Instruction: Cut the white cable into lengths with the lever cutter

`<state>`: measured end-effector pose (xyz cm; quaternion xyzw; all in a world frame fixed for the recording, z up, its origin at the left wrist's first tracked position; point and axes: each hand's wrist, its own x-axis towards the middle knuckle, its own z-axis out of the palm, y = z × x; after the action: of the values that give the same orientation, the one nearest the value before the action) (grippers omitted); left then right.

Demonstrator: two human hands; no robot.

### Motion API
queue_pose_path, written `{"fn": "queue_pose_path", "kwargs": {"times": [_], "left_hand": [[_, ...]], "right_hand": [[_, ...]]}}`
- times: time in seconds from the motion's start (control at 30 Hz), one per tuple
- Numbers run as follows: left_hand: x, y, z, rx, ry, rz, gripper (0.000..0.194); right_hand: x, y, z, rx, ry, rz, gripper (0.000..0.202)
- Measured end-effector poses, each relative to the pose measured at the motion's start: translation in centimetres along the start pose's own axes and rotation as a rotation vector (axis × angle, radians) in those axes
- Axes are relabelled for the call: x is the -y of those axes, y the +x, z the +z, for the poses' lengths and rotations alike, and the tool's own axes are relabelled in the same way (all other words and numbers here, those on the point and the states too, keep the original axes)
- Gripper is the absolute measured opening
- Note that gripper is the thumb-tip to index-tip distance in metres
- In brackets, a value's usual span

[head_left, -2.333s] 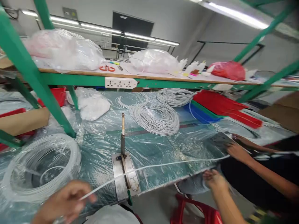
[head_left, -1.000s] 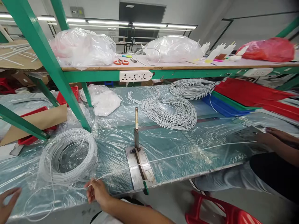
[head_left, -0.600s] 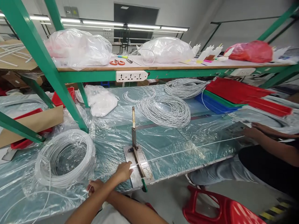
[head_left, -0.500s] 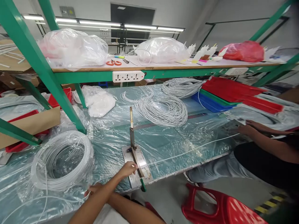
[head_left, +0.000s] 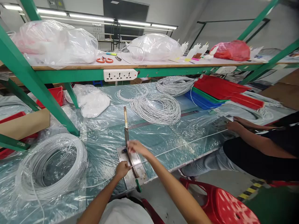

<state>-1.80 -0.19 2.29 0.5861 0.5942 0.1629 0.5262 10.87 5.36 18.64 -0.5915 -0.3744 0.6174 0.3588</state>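
A bench cutter with a metal base (head_left: 141, 172) and a long upright lever (head_left: 125, 119) stands at the front edge of the bench. My left hand (head_left: 123, 169) is closed in a pinch on a white cable (head_left: 102, 184) at the cutter's left side. The cable trails left across the plastic sheet. Above it, my right hand (head_left: 138, 147) is beside the foot of the lever, fingers loosely bent and apart, with nothing visible in them. Another stretch of white cable (head_left: 187, 143) runs right from the cutter to a co-worker's hand (head_left: 233, 126).
A large cable coil (head_left: 77, 158) lies at left, and more coils (head_left: 155, 110) lie behind the cutter. Stacked trays (head_left: 203, 101) stand at back right. A green post (head_left: 44, 84) rises at left under the shelf. A red stool (head_left: 224, 202) is at lower right.
My right hand has come from beneath my left forearm, at the left, over to the foot of the lever, so my arms are uncrossed. My left hand stays by the cutter. The view has shifted.
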Motion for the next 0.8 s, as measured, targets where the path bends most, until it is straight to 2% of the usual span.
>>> {"fn": "queue_pose_path", "kwargs": {"times": [0.1, 0.2, 0.3, 0.4, 0.5, 0.57, 0.7, 0.8], "left_hand": [[0.3, 0.1, 0.3, 0.006, 0.034, 0.021, 0.029], [0.6, 0.3, 0.6, -0.004, 0.047, 0.022, 0.028], [0.7, 0.5, 0.8, -0.045, 0.062, 0.002, 0.027], [0.4, 0.6, 0.8, -0.112, 0.082, -0.024, 0.027], [-0.1, 0.7, 0.7, -0.161, 0.097, -0.034, 0.028], [-0.4, 0.8, 0.6, -0.170, 0.106, -0.038, 0.030], [-0.6, 0.7, 0.7, -0.182, 0.140, -0.062, 0.031], [-0.6, 0.7, 0.8, -0.186, 0.161, -0.072, 0.031]], "right_hand": [[4.1, 5.8, -1.6, -0.096, 0.021, -0.039, 0.026], [6.7, 10.2, -1.1, -0.075, 0.051, -0.019, 0.045], [7.9, 12.5, -0.1, 0.005, 0.081, 0.018, 0.062], [8.4, 12.8, 0.0, 0.054, 0.099, 0.054, 0.070], [8.5, 11.4, -1.0, 0.084, 0.111, 0.085, 0.071], [8.5, 9.4, -2.1, 0.123, 0.138, 0.094, 0.070], [7.3, 2.3, -4.6, 0.176, 0.135, 0.123, 0.053], [4.4, -4.1, -6.2, 0.199, 0.069, 0.168, 0.034]]}}
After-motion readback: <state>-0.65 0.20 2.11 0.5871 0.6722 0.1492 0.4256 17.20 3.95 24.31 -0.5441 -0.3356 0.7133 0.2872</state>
